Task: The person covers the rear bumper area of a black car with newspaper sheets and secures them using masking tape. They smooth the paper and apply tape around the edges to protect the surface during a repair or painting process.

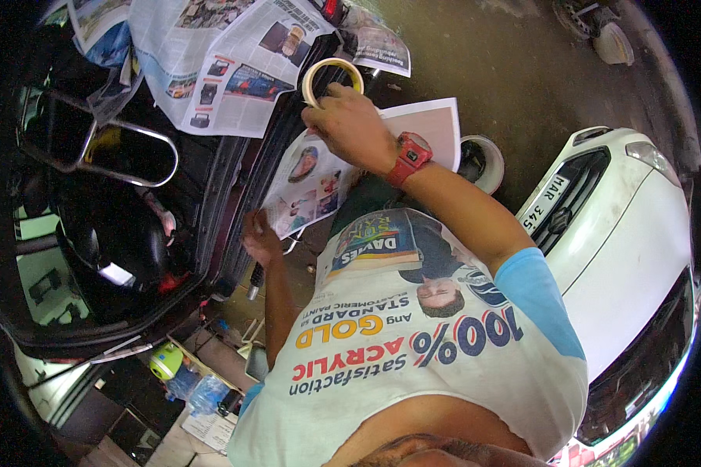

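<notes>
My right hand (350,128), with a red watch (413,153) on its wrist, is closed on the lower edge of a pale yellow tape roll (308,86). Below that hand hangs a printed newspaper sheet (308,183), partly hidden by the hand and wrist. At the sheet's lower left edge my left hand (262,239) has its fingers curled on the paper. More newspaper (237,78) drapes over the dark vehicle body (226,175), up and left of the roll.
A chrome-rimmed mirror (136,153) stands out at the left, near a dark seat (113,233). To the right is a white car (623,226). A white bucket (487,165) stands beyond my right forearm. Bottles (206,395) sit at lower left.
</notes>
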`<state>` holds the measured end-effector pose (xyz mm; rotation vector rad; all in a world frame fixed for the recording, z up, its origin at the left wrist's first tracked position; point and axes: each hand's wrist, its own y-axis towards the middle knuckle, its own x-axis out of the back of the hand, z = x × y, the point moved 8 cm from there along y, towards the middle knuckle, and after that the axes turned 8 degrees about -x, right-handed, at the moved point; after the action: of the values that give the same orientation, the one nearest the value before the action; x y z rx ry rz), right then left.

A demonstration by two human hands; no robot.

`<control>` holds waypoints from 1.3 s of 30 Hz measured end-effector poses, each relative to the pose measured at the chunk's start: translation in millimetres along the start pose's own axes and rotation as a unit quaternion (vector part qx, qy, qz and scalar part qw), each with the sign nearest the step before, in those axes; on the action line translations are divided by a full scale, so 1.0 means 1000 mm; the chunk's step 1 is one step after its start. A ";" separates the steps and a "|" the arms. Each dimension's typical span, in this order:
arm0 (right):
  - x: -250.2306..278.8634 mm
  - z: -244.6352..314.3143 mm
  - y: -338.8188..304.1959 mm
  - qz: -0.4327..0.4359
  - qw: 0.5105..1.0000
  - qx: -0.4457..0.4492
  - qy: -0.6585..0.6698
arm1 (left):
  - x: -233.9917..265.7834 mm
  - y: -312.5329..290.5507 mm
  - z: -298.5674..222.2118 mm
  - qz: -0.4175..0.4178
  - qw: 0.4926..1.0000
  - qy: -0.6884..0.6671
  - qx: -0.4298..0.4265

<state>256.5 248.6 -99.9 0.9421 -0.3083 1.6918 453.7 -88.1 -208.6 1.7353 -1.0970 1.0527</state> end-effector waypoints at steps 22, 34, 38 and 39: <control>-0.158 -0.267 0.086 -0.123 0.931 -0.340 0.046 | -0.204 0.358 -0.286 0.157 0.730 0.273 -0.606; -0.220 -0.345 0.118 -0.279 0.838 -0.468 0.018 | -0.312 0.373 -0.273 0.054 0.709 0.292 -0.639; -0.226 -0.348 0.129 -0.283 0.822 -0.495 0.000 | -0.330 0.381 -0.259 0.007 0.712 0.337 -0.616; -0.229 -0.348 0.130 -0.283 0.818 -0.501 -0.005 | -0.330 0.380 -0.261 -0.016 0.709 0.340 -0.618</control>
<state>4.9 265.0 -455.7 0.1852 -0.7472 0.7589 -50.4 125.9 -355.5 0.2138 -0.8737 0.5320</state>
